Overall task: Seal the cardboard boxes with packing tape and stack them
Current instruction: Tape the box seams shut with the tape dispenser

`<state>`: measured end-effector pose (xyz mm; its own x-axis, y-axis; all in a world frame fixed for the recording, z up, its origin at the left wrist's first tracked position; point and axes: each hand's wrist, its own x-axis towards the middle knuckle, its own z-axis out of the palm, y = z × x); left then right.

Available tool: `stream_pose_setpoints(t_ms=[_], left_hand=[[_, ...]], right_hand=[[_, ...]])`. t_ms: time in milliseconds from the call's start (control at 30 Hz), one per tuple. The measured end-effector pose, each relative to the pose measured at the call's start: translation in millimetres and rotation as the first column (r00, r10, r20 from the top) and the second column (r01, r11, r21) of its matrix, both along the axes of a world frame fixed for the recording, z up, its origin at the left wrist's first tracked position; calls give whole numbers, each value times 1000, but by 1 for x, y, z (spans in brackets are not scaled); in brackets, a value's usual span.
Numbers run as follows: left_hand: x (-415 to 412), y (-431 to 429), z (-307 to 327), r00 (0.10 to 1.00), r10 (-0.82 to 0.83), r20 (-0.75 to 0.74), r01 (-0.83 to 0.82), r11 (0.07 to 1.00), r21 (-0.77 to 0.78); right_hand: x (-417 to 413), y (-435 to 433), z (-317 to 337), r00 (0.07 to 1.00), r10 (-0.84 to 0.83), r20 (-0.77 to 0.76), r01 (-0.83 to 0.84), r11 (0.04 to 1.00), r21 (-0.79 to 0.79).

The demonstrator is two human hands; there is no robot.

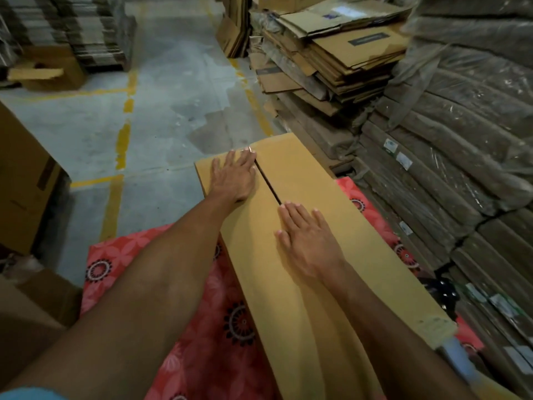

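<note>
The box (255, 261) lies on a red mat (207, 327). The left hand (233, 180) and right hand (308, 241) press its flaps (291, 166), fingers straight and flat. Probably light, stiff but crushable; best gripped by the long edges.

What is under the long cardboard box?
A red floral mat lies under the cardboard box, showing along both long sides. What is beneath the box's middle is covered.
</note>
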<state>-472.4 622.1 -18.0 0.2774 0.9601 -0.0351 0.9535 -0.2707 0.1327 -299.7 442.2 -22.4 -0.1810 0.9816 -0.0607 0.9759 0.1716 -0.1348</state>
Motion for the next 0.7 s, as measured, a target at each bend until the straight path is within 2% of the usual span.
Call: stream_pose_setpoints(t_ms=[100,167,300,500,600,700], left_hand=[[16,-50,1,983,-166,-82,169,985,39],[27,-98,-6,963,-259,-69,263,963,57],[28,-144,-12,981,-193,20,192,981,20],[30,-146,-7,981,-183,-70,182,983,-26],[34,-151,-3,987,-142,-72,138,989,-54],[43,-166,2,990,-124,-74,117,989,-86]], right_hand=[[3,-1,1,1000,16,-8,-16,1000,-18],[5,-1,2,1000,24,-1,-24,999,-30],[10,-9,8,995,94,12,-93,994,-48],[26,-91,11,999,32,-17,-33,998,-51],[36,-151,11,997,-34,-65,31,998,-49],[43,-175,9,997,-42,-68,40,999,-38]])
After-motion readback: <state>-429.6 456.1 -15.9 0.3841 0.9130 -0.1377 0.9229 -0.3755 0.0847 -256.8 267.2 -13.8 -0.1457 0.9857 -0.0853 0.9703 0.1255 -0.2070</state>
